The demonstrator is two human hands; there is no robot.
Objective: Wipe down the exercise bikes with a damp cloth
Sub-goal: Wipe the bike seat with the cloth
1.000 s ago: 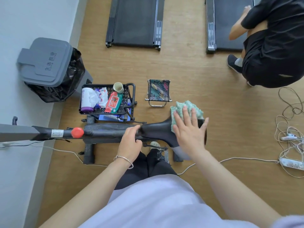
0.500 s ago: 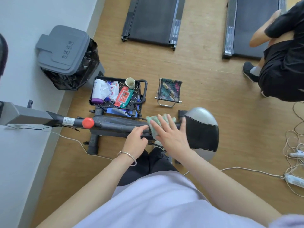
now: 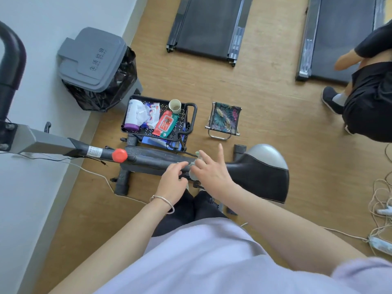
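So, closest in: left hand, with a thin bracelet on the wrist, has its fingers loosely bent. The tips are resting on top of the bike's black frame bar, not wrapped round it. Right hand is just beside it, fingers straight and spread, pressing flat on the green cloth. The cloth is bunched on the bar between the two hands, mostly hidden under the right palm, only little bits poking out.

The black and grey seat is to the right of the hands, and a red knob sits on the bar to the left. White cables and a power strip lie on the wood floor far right.

Just past the bar there's a black cart tray with a red wipes pack, a paper cup and a white bottle with a purple cap. A little folding stool stands to its right. Further back left is a grey bin with a black liner by the wall. Two treadmills lie flat at the far end, and a person in black is crouched at the far right.
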